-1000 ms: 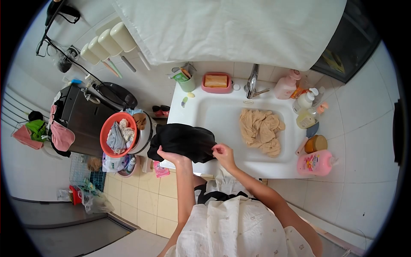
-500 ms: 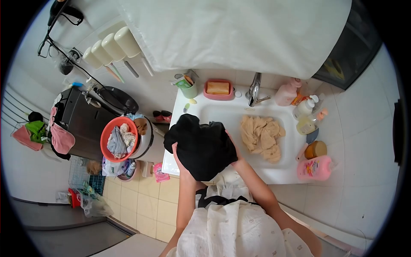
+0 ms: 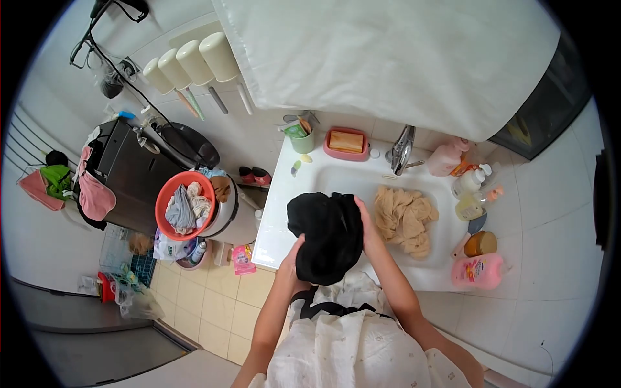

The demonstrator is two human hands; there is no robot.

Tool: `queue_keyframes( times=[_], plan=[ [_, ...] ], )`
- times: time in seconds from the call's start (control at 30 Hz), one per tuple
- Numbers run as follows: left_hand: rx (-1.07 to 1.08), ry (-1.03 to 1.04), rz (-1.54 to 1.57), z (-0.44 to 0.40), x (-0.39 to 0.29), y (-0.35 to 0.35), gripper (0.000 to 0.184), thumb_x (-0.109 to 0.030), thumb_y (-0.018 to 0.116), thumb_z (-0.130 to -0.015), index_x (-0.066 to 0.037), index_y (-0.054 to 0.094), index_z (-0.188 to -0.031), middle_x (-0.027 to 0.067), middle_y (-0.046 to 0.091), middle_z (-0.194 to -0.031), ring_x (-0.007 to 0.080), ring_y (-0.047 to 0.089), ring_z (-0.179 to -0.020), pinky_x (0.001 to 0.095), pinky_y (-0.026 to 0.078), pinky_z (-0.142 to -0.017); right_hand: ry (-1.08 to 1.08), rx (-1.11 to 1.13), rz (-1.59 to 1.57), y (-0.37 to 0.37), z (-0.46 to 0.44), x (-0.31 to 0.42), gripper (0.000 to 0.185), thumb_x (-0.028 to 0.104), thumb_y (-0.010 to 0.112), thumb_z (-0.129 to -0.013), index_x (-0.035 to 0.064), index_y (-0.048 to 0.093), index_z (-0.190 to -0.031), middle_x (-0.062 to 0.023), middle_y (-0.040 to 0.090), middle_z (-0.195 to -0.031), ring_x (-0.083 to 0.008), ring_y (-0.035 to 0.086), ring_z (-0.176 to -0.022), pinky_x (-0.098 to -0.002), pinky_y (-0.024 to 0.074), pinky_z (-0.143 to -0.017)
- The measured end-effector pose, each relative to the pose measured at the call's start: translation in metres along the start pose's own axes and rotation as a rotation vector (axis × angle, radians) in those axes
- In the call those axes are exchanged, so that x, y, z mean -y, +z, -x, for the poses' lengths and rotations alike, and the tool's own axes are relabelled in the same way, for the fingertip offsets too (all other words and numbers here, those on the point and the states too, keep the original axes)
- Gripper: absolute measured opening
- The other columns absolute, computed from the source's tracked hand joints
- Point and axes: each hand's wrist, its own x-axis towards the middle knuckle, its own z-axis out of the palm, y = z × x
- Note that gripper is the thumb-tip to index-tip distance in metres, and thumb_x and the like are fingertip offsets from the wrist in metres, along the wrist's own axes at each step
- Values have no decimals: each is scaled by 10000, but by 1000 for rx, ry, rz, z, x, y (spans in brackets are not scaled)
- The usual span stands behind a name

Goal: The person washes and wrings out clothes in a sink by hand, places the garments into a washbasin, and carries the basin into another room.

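A bunched black cloth (image 3: 326, 239), its kind of garment not clear, is held up in front of the sink's left side. My left hand (image 3: 295, 253) grips its lower left edge, the fingertips partly hidden by the fabric. On the opposite side, my right hand (image 3: 367, 223) presses against the cloth with its fingers along the edge. Crumpled beige fabric (image 3: 405, 220) lies in the white sink basin (image 3: 446, 207), to the right of my right hand.
Behind the basin are a faucet (image 3: 402, 150), a pink soap dish (image 3: 346, 143) and a green cup (image 3: 302, 141). Several bottles, including a pink one (image 3: 477, 271), line the right rim. A red basin (image 3: 163, 210) of clothes stands at left.
Both hands have drawn closer together, and the black cloth is more compact and reshaped between them. The whole view has shifted slightly; the beige fabric stays in the basin.
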Motion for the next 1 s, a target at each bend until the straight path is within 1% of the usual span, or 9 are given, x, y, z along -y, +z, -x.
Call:
queue_keyframes(
  times=[0.13, 0.23, 0.33, 0.43, 0.5, 0.77, 0.87, 0.97, 1.0],
  plan=[
    [-243, -323, -25, -10, -4, 8, 375, -198, 504, -785, 35, 463, -1076, 149, 548, -1012, 236, 552, -894, 326, 438, -822, 65, 215, 92, 5, -13, 1, 435, 238, 383, -856, 70, 296, -1247, -69, 348, -1256, -173, 358, -1138, -292, 279, -961],
    [-208, -361, -146, -16, -7, 8, 410, -206, 544, -762, 30, 456, -1085, 149, 547, -1011, 236, 550, -899, 325, 439, -821, 41, 271, 450, 23, -15, 4, 386, 226, 459, -819, 54, 414, -1161, -69, 466, -1134, -159, 461, -1019, -269, 361, -882],
    [-422, -507, -416, -16, -6, 20, 392, -173, 559, -760, 41, 465, -1074, 140, 538, -1029, 223, 544, -913, 327, 447, -804, 92, -23, 756, 34, -6, 9, 313, 216, 547, -756, 28, 526, -1006, -55, 561, -916, -135, 532, -826, -244, 425, -741],
    [-507, -477, -934, -13, -4, 38, 505, -190, 621, -711, 44, 428, -1115, 133, 512, -1068, 210, 515, -962, 319, 419, -840, -205, -83, 873, 38, 2, 11, 261, 219, 596, -699, 15, 574, -860, -29, 572, -744, -112, 530, -679, -233, 430, -629],
    [-259, -153, -1429, -10, -2, 54, 634, -175, 680, -651, 40, 376, -1165, 129, 466, -1131, 202, 465, -1029, 309, 378, -881, -312, -86, 862, 38, 10, 17, 230, 204, 589, -688, 17, 569, -821, -40, 562, -720, -116, 526, -671, -235, 427, -625],
    [-15, -63, -1148, -12, 4, 6, 738, -83, 710, -608, 13, 307, -1219, 109, 399, -1203, 201, 390, -1103, 313, 321, -931, -321, 165, 427, 35, 14, 20, 237, 259, 546, -671, 42, 477, -738, -10, 463, -652, -103, 453, -584, -215, 380, -543],
    [-146, -26, -1338, -14, 21, 28, 685, -58, 682, -641, -7, 319, -1220, 107, 394, -1211, 209, 385, -1110, 312, 308, -940, -360, 248, 470, 38, 9, 22, 213, 236, 549, -679, 37, 477, -706, -10, 467, -643, -96, 449, -585, -211, 372, -547],
    [-96, 467, -1571, -26, 39, 4, 501, -147, 624, -682, -2, 428, -1120, 134, 496, -1091, 222, 476, -1006, 308, 368, -853, -474, 261, 894, 37, 6, 25, 175, 175, 594, -697, 8, 543, -710, -6, 525, -647, -86, 461, -598, -223, 385, -556],
    [-97, 467, -1571, -27, 42, 7, 501, -147, 624, -682, -2, 428, -1120, 134, 496, -1091, 222, 476, -1006, 308, 368, -853, -473, 262, 894, 40, 8, 24, 175, 175, 594, -697, 8, 543, -710, -6, 525, -647, -86, 461, -598, -223, 385, -556]
  ],
)
